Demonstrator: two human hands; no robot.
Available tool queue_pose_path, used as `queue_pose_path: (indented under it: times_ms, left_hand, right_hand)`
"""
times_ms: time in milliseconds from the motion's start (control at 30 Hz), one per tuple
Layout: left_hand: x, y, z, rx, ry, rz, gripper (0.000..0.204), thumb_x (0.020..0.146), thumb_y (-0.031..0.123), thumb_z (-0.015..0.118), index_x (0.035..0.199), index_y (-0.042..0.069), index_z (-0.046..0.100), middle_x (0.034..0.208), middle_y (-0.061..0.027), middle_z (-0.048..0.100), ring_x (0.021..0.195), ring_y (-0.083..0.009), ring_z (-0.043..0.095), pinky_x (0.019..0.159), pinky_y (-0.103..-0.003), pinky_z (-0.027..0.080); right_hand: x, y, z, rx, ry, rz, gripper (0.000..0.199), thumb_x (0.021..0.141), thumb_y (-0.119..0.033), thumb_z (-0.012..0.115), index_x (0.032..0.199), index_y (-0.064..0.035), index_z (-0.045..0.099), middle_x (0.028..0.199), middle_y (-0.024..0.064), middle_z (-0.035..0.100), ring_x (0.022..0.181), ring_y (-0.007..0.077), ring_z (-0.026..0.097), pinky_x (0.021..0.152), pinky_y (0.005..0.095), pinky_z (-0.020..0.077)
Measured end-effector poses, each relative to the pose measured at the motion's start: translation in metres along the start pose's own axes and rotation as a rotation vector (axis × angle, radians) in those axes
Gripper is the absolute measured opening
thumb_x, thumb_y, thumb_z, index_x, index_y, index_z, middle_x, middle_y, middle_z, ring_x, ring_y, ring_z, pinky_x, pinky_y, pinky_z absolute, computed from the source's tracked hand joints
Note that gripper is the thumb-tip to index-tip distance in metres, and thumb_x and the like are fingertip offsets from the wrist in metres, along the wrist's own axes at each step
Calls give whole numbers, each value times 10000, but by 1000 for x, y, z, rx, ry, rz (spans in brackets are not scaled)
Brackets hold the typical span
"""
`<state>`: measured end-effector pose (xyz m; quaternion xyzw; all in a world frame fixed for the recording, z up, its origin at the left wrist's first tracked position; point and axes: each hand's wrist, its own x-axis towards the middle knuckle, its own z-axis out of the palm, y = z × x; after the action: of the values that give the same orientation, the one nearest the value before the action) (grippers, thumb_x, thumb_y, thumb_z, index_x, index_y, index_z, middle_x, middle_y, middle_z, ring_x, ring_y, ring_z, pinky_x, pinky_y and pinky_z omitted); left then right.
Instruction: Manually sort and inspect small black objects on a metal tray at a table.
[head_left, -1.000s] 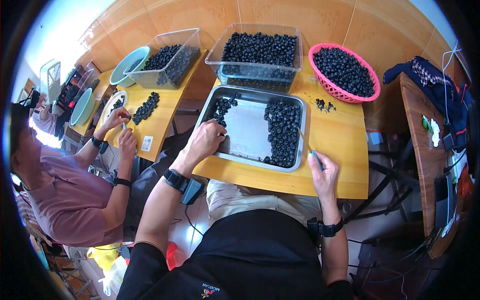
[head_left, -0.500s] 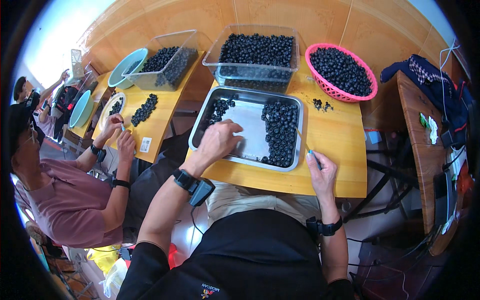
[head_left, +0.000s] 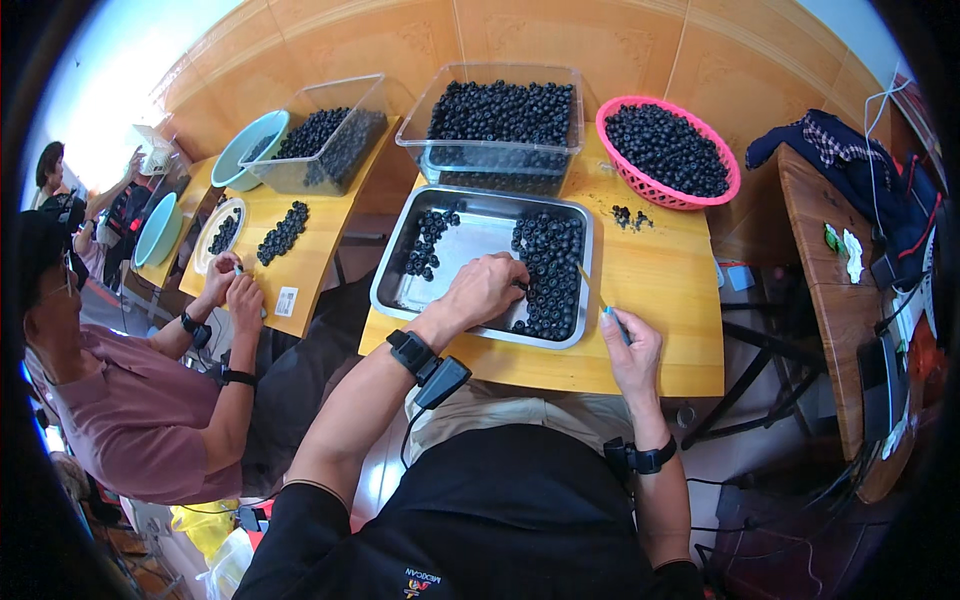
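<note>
A rectangular metal tray stands in front of me, with a small loose group of blueberries on its left and a dense heap of blueberries along its right. My left hand is over the tray at the heap's left edge, thumb and fingers pinched on a dark blueberry. To the right of the tray, my right hand is closed around a slim tool with a blue and dark handle. Its thin, pointed shaft reaches up toward the tray's right rim.
Behind the tray stand a clear plastic bin of blueberries and a pink basket of more. Small dark scraps lie on the yellow table. At left, a co-worker handles something small at another table with berries.
My left hand has moved right, from the tray's left-middle to the heap, its fingers now pinched. The right hand keeps its hold on the tool. The view has shifted slightly.
</note>
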<state>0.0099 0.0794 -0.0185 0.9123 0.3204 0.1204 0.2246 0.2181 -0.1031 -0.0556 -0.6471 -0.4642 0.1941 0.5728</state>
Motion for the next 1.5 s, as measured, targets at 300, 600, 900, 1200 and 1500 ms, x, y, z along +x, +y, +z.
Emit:
queue_pose_path:
  times_ms: [300,600,900,1200,1500]
  left_hand:
    - [-10,-5,3,22,9,94,257,861,137,725,1094,28,722,1067,-217,693,929,-390,690,846,-454,551]
    - [-21,7,-12,-845,-63,-175,138,914,50,753,1041,20,707,894,-34,721,840,-105,688,726,-268,559]
    - [-36,14,-4,-1585,56,-263,118,943,24,715,1059,37,698,964,-53,720,855,-149,720,815,-290,635]
    - [-42,28,4,-1895,56,-271,112,1001,57,638,1100,36,686,995,-79,721,912,-169,730,841,-290,639]
    - [-48,36,13,-2035,41,-230,135,1021,68,608,1143,41,657,1012,-83,717,913,-164,725,854,-303,642]
  right_hand:
    - [0,3,0,-4,0,11,393,965,-322,739,1040,63,729,738,39,641,675,86,538,617,266,455]
    - [0,2,1,6,3,11,374,960,-306,740,1022,62,727,716,33,624,666,82,532,604,271,446]
    - [-2,0,1,-6,3,-11,365,957,-296,742,1026,62,723,711,39,610,665,87,530,608,270,443]
    - [-4,-40,7,47,-86,-130,331,942,-249,760,1052,61,721,810,105,679,722,154,616,656,287,482]
    - [-3,-54,11,-16,-162,-252,322,920,-242,776,1038,53,724,817,150,694,704,236,671,632,336,515]
